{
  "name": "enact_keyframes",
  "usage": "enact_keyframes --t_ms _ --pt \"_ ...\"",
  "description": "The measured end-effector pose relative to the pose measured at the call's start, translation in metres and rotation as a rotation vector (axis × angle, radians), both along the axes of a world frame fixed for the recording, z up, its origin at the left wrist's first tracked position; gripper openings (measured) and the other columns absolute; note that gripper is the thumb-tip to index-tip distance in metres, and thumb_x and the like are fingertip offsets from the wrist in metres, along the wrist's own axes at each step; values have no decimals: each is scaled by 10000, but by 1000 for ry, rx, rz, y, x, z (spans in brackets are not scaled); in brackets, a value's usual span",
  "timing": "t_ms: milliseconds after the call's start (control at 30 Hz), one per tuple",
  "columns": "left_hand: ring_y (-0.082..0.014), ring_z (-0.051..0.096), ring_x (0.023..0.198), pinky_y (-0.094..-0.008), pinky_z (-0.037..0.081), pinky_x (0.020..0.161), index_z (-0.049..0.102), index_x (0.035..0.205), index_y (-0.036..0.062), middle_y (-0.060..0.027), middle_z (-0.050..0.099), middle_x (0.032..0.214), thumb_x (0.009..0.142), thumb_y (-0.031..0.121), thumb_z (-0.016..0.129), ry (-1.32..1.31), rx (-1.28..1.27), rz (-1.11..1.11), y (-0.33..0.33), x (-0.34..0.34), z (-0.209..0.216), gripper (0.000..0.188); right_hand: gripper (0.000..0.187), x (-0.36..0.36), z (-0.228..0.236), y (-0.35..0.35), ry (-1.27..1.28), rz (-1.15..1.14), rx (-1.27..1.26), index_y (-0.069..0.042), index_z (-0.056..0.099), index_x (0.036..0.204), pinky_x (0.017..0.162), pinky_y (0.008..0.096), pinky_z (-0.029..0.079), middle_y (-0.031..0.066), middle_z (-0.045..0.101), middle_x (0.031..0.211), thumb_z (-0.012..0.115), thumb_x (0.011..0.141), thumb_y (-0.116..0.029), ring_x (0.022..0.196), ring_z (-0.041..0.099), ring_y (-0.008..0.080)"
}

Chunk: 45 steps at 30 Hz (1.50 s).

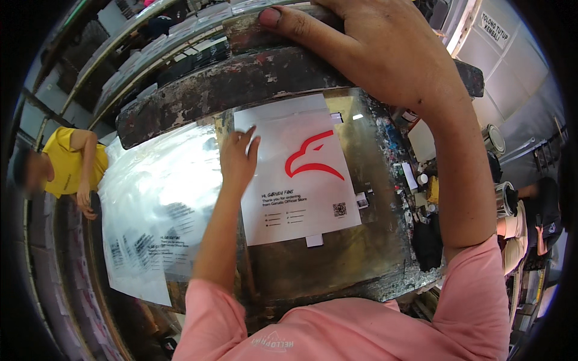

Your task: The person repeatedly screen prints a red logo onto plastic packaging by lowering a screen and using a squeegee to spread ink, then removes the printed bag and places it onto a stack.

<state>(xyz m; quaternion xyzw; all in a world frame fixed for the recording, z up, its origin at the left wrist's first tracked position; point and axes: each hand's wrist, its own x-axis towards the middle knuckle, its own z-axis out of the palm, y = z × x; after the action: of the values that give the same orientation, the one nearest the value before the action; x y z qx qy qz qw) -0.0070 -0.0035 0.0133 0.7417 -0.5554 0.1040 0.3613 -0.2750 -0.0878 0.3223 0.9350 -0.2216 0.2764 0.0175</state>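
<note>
A flat white sheet point(277, 126), which looks like paper or a plastic mailer, lies on the stained printing table point(331, 265). It bears a red bird-head outline, black text and a square code. My left hand point(236, 157) is at the sheet's left edge, fingers apart, with nothing visible in it. Above the sheet, my right hand point(391, 54) grips the dark, ink-crusted bar of a frame point(241, 90), apparently a printing screen. Its thumb lies along the bar; the other fingers are mostly hidden. Left of my forearm lies a glossy whitish sheet point(132, 228) with smeared black print.
A person in a yellow shirt point(69, 162) stands at the left beside racks point(78, 90) of sheets. Tins point(504, 198), a black cloth point(427, 243) and a small white container point(422, 179) crowd the right. Another person in dark clothing point(545, 210) is at far right.
</note>
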Motion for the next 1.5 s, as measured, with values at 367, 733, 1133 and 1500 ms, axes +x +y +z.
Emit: enact_keyframes --t_ms 367,733,1133,1500 --pt "-344 708 646 -426 547 659 778 1081 -12 -211 731 768 1021 272 680 185 48 279 50 27 4 306 624 -20 -18 13 -1 29 72 -3 683 902 733 436 526 152 660 759 517 1058 -584 741 646 300" --pt "-433 606 1273 -483 458 1105 427 1522 -117 -320 644 1309 1033 459 622 125 108 1255 335 109 1 780 624 -3 -42 4 -144 46 -79 41 672 1003 796 446 487 243 654 871 557 1035 -572 809 626 411" --pt "-435 322 1545 -664 77 1271 580 1479 65 -229 420 1631 752 879 650 -158 468 -99 184 -140 -33 1093 606 -12 -59 6 -219 1 -233 -33 671 912 849 522 468 198 705 875 544 1021 -615 892 682 401" --pt "-413 385 1484 -712 99 1249 617 1426 77 -191 455 1576 621 898 724 -171 484 -271 102 -211 -29 1155 641 -38 -24 9 -4 280 165 -34 693 830 941 528 524 93 626 697 408 1106 -538 706 628 265"
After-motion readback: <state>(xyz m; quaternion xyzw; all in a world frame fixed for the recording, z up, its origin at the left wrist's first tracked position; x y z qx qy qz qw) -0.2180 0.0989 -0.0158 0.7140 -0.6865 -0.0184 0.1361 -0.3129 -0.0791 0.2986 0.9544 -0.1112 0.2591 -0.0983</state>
